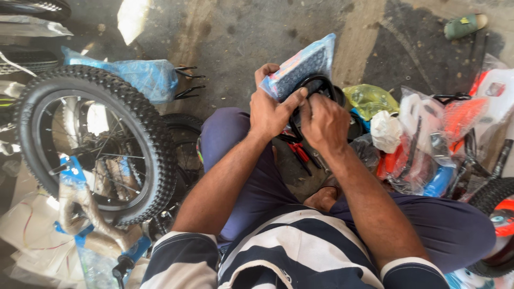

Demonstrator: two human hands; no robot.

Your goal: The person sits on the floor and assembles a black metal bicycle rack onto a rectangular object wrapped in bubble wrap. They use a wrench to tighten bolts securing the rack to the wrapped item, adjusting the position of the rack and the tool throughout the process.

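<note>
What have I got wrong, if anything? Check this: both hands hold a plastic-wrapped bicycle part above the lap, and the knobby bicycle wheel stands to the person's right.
One thing is wrong: the knobby bicycle wheel stands to the person's left, not the right, as the head view shows. The rest holds: the left hand and right hand both hold the plastic-wrapped bicycle part above the lap.

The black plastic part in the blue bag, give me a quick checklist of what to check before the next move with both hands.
1. Left hand grips the blue plastic bag: ok, its fingers wrap the bag's edge.
2. Right hand on the black curved part: ok, touching it at the bag's mouth.
3. Part free of the bag: not ok, it sits partly inside.
4. Red-handled pliers within reach: ok, lying on the floor below the hands.
5. Room to set things down: not ok, bagged parts crowd the right side.
6. Bicycle wheel stable: cannot tell.
</note>
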